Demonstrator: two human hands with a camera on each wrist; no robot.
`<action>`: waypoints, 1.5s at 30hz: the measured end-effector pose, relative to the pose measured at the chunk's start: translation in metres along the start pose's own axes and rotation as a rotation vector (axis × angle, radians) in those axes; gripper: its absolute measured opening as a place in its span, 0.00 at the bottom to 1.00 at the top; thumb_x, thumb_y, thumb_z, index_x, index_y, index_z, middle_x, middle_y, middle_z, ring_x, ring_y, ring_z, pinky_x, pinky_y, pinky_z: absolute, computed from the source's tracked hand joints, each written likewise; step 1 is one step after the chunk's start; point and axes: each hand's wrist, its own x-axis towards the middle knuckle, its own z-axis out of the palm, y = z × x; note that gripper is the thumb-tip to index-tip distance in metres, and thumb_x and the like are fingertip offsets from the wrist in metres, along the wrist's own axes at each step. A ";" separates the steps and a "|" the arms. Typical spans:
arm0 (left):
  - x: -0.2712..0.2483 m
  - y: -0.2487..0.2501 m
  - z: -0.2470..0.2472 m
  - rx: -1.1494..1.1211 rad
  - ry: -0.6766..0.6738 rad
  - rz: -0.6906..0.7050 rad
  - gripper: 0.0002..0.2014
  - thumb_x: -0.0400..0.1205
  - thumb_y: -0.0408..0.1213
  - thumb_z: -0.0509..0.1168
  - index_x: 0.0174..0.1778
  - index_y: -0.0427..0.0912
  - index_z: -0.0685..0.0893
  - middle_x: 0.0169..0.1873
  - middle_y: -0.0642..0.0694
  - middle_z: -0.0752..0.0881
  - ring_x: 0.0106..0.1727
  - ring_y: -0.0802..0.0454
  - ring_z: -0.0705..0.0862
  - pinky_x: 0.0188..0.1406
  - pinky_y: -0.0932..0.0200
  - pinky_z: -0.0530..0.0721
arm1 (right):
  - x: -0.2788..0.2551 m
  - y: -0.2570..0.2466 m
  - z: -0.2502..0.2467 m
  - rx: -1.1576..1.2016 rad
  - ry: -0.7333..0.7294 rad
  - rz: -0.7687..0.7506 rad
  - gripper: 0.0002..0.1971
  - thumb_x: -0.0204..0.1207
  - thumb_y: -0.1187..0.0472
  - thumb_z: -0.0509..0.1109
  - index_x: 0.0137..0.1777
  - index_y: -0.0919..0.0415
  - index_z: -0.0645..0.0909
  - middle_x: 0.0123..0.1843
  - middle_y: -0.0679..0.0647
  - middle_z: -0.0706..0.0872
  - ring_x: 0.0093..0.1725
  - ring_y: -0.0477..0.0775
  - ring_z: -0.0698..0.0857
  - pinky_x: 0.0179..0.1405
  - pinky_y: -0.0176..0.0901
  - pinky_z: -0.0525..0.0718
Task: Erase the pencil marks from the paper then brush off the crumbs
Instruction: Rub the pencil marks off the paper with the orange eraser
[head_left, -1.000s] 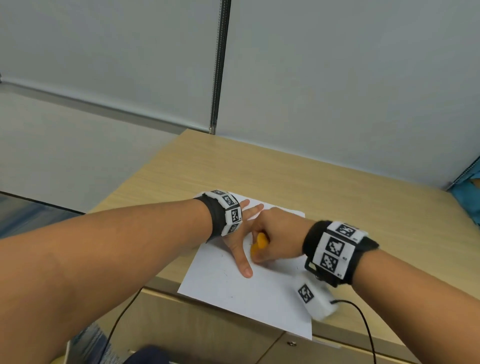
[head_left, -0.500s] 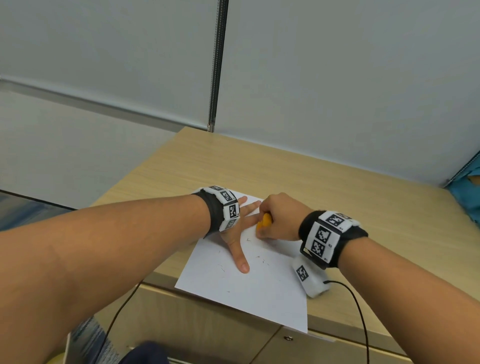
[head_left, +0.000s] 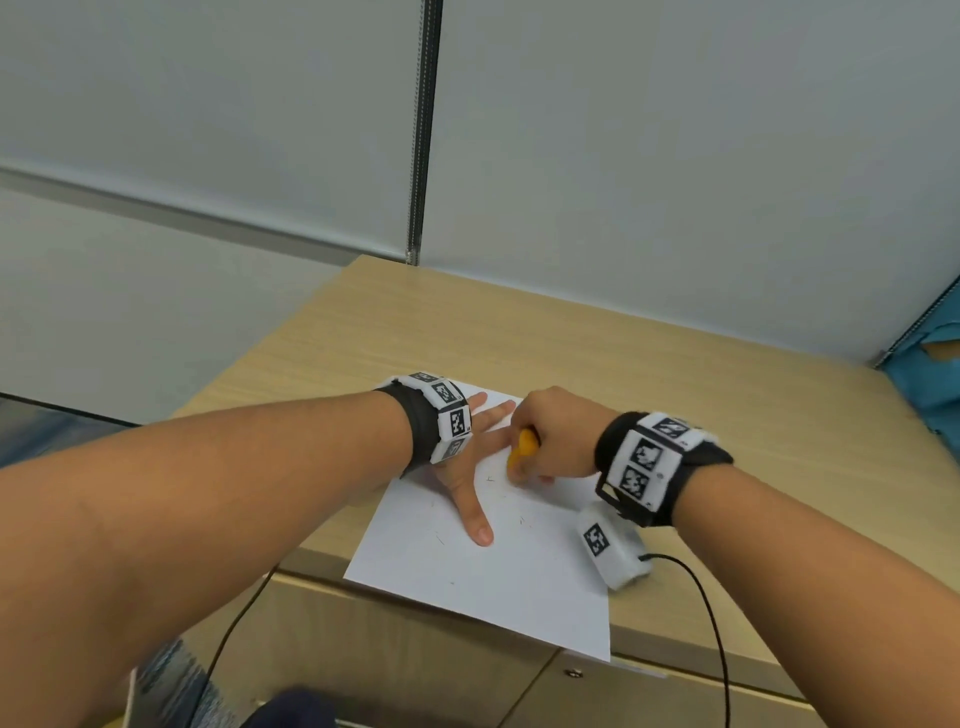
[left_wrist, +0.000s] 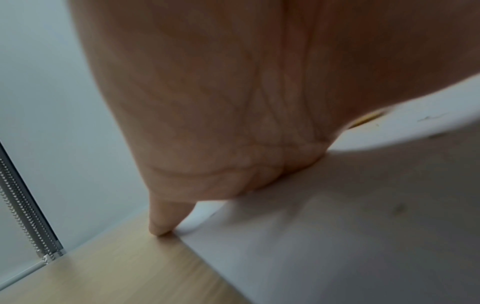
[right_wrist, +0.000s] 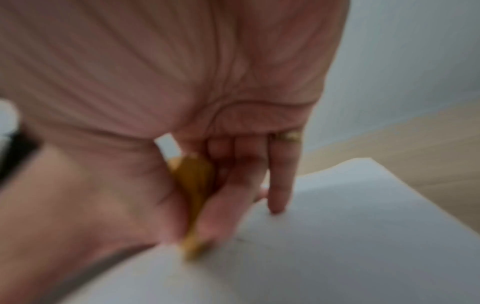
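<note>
Flat on the paper (head_left: 498, 587), my left hand (head_left: 470, 470) lies with fingers straight and spread, pinning the sheet to the desk (head_left: 623, 364) so it won't slide, I judge. Dark crumbs (head_left: 521, 519) lie scattered between my hands. Further right, my right hand (head_left: 556, 434) pinches the yellow eraser (head_left: 522, 449), tip on the page; erasing seems unfinished, brushing not yet begun.

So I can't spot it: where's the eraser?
In the head view, the yellow eraser is gripped in the right hand, on the paper beside the left hand.
</note>
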 end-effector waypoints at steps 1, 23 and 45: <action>0.000 0.000 0.000 0.006 -0.001 0.001 0.69 0.61 0.79 0.72 0.82 0.68 0.26 0.84 0.51 0.24 0.85 0.35 0.26 0.81 0.25 0.38 | 0.002 0.000 0.002 -0.013 0.074 0.020 0.10 0.72 0.55 0.81 0.42 0.62 0.88 0.35 0.52 0.92 0.37 0.51 0.89 0.45 0.49 0.91; 0.003 -0.002 0.002 0.000 0.003 -0.010 0.72 0.58 0.80 0.72 0.79 0.68 0.21 0.84 0.50 0.23 0.85 0.36 0.26 0.82 0.25 0.39 | -0.005 0.020 0.001 0.172 -0.128 -0.013 0.08 0.75 0.60 0.81 0.51 0.61 0.88 0.36 0.51 0.94 0.34 0.46 0.92 0.44 0.37 0.85; 0.005 -0.002 0.003 -0.003 0.010 -0.019 0.72 0.57 0.81 0.72 0.80 0.68 0.22 0.84 0.51 0.23 0.85 0.37 0.26 0.82 0.23 0.39 | -0.008 0.013 0.003 0.060 0.028 0.022 0.08 0.72 0.55 0.81 0.41 0.60 0.88 0.33 0.51 0.94 0.33 0.46 0.91 0.46 0.48 0.93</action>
